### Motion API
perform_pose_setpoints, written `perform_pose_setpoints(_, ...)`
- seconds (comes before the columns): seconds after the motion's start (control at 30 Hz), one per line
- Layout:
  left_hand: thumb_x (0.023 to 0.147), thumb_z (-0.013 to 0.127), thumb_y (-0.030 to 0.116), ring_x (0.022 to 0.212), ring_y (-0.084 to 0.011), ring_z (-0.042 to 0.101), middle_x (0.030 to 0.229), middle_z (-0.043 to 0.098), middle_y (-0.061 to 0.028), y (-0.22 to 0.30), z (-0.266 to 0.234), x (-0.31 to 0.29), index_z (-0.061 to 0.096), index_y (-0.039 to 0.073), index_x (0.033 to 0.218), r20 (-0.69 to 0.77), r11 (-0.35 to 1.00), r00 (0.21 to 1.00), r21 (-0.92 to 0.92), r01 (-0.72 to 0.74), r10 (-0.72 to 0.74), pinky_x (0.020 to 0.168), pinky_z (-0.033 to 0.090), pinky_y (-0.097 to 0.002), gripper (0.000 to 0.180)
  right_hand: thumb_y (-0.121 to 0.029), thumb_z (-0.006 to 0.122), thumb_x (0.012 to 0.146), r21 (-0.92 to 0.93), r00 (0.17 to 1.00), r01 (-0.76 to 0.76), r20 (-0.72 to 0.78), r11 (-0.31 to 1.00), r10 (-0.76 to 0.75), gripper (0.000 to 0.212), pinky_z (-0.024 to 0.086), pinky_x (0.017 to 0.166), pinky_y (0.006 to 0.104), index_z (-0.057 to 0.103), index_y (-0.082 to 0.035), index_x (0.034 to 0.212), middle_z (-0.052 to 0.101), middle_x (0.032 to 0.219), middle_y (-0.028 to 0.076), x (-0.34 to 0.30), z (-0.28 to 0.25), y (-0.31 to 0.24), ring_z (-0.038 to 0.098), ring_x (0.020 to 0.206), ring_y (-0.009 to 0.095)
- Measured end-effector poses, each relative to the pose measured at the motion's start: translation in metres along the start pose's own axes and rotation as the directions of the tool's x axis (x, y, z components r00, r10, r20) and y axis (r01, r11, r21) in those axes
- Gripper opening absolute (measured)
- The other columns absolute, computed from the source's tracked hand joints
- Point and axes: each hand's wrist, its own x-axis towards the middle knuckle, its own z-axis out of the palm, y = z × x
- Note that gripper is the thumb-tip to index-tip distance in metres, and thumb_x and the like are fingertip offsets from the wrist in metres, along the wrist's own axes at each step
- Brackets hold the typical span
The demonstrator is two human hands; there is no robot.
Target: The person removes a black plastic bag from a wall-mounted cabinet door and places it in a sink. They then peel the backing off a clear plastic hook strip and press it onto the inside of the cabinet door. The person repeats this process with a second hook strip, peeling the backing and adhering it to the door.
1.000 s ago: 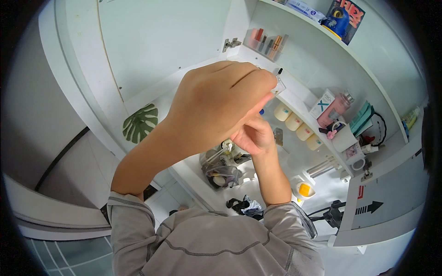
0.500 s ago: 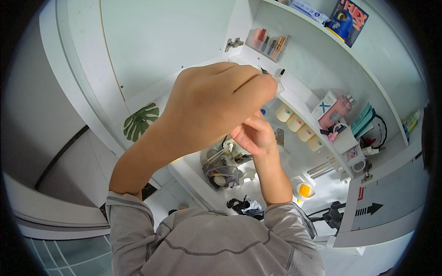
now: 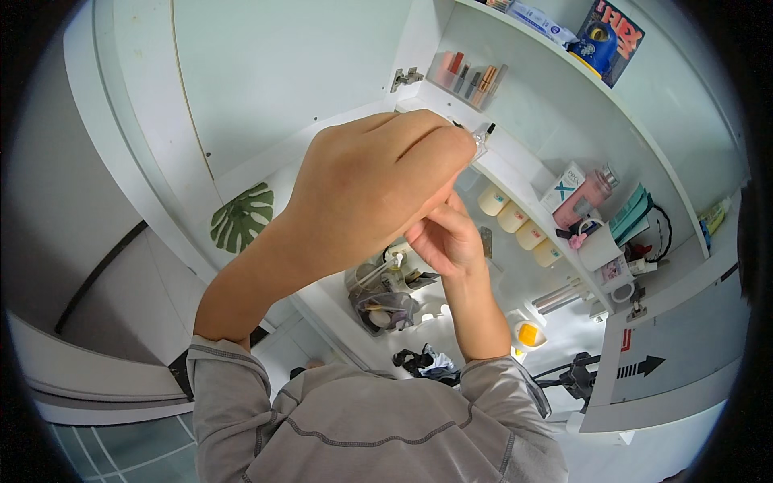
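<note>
My left hand (image 3: pixel 374 189) is raised in front of the open cabinet with its fingers curled closed. Its back hides whatever those fingers may grip. Just below and to its right, my right hand (image 3: pixel 451 237) reaches up with thumb and fingers bent inward. Its fingertips go behind my left hand, so anything pinched there is out of sight. Beyond my left knuckles, a small clear bottle (image 3: pixel 480 142) with a dark top shows at the lower shelf, partly covered.
A clear holder of lipsticks (image 3: pixel 475 79) sits on the cabinet shelf (image 3: pixel 515 153). Farther right are a pink bottle (image 3: pixel 586 197), a white mug (image 3: pixel 600 245) and cream-coloured cups (image 3: pixel 513 217). Below my hands are a clear organizer (image 3: pixel 382 310) and dark cloth (image 3: pixel 427 362). The cabinet door (image 3: pixel 676 338) stands open at right.
Both hands stay together, with only a slight shift and turn of the left. A small blue spot near the right fingertips no longer shows. The view has moved a little.
</note>
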Motion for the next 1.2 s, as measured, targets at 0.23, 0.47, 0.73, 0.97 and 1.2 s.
perform_pose_setpoints(0.23,0.067,0.064,-0.005,0.06,-0.0213,0.058,0.074,0.061,-0.0075,-0.003,-0.002,-0.003,0.058,0.003,0.081,0.006,1.0,1.0,-0.005,-0.004,0.004,0.052,0.046,-0.0272,0.018,-0.012,0.052,0.087,0.032,0.999,-0.026,-0.03,0.999,0.027,0.024,0.043,0.089,0.0332,0.052,0.0,0.107,0.06,0.086,0.003,0.001,0.002,0.002,0.057,0.074,0.008)
perform_pose_setpoints(0.47,0.067,0.067,0.0,0.061,-0.0226,0.058,0.076,0.062,-0.0082,-0.005,-0.004,-0.003,0.059,0.003,0.082,0.057,1.0,0.998,-0.01,0.016,-0.015,0.053,0.046,-0.0284,0.017,-0.012,0.051,0.087,0.024,0.998,-0.023,-0.057,0.999,0.024,0.023,0.044,0.09,0.0335,0.052,0.0,0.107,0.061,0.086,0.003,0.001,-0.003,0.004,0.058,0.075,0.009)
perform_pose_setpoints(0.73,0.068,0.066,-0.001,0.06,-0.0224,0.058,0.074,0.061,-0.008,-0.006,-0.004,-0.002,0.059,0.003,0.082,0.084,0.999,0.996,-0.04,0.004,-0.001,0.052,0.045,-0.0286,0.016,-0.011,0.051,0.088,0.027,1.0,-0.031,-0.002,0.999,0.031,0.022,0.046,0.087,0.0323,0.053,0.001,0.106,0.06,0.084,0.002,0.0,-0.013,0.005,0.058,0.075,0.009)
perform_pose_setpoints(0.97,0.067,0.066,-0.003,0.062,-0.0231,0.058,0.074,0.061,-0.0081,-0.005,-0.002,-0.001,0.058,0.004,0.081,0.096,1.0,0.995,0.016,0.001,-0.003,0.053,0.046,-0.0288,0.017,-0.012,0.051,0.089,-0.026,1.0,-0.007,-0.01,1.0,0.007,0.019,0.046,0.087,0.0315,0.054,0.0,0.103,0.06,0.082,0.002,-0.001,-0.016,0.004,0.057,0.075,0.008)
perform_pose_setpoints(1.2,0.065,0.064,-0.006,0.063,-0.0225,0.058,0.074,0.061,-0.0074,-0.008,0.0,-0.002,0.056,0.004,0.079,0.074,1.0,0.997,-0.009,0.015,-0.014,0.054,0.046,-0.0287,0.019,-0.012,0.051,0.089,-0.063,0.999,0.009,-0.049,0.998,-0.012,0.019,0.046,0.087,0.0305,0.054,0.0,0.103,0.06,0.086,0.002,-0.001,-0.01,0.002,0.057,0.077,0.007)
